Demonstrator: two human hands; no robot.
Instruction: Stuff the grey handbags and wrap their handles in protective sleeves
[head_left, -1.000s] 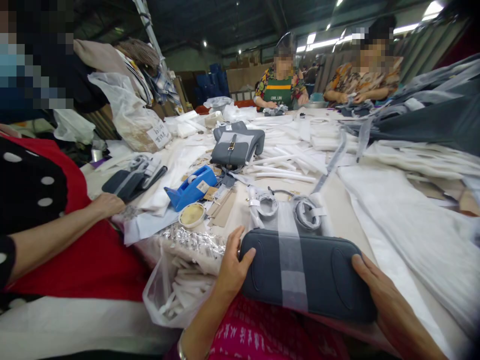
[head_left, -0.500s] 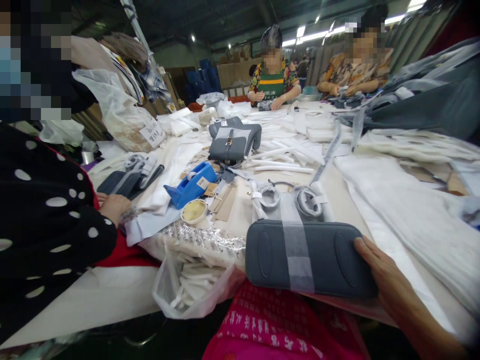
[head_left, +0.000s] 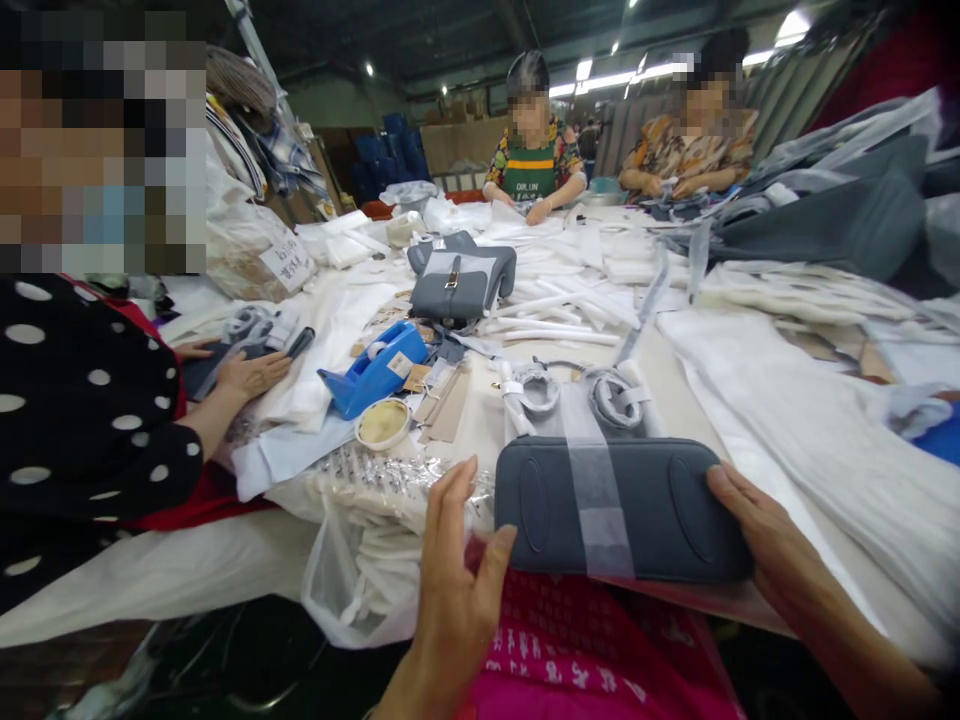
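Note:
A dark grey bag (head_left: pixel 675 470) lies at the table's front edge with its flat base toward me. A strip of whitish translucent wrap (head_left: pixel 606 520) runs across its middle. My right hand (head_left: pixel 757 530) grips the bag's right end, thumb on the face and fingers behind. My left hand (head_left: pixel 461 575) is at the left end with thumb and fingers apart; its thumb tip is by the lower left corner, and I cannot tell whether it touches. Behind the bag sit two wrapped strap coils, a left coil (head_left: pixel 537 390) and a right coil (head_left: pixel 616 400).
A blue tape dispenser (head_left: pixel 375 370), an opened roll of tape (head_left: pixel 382 424) and another grey buckled bag (head_left: pixel 459 285) lie ahead. White foam sheets (head_left: pixel 795 420) cover the right side. A co-worker's hand (head_left: pixel 255 374) works at left; two people sit across the table.
My left hand has come into view at the bag's left end. The right hand keeps its grip, and the bag has hardly moved. The co-worker's hand at left has shifted.

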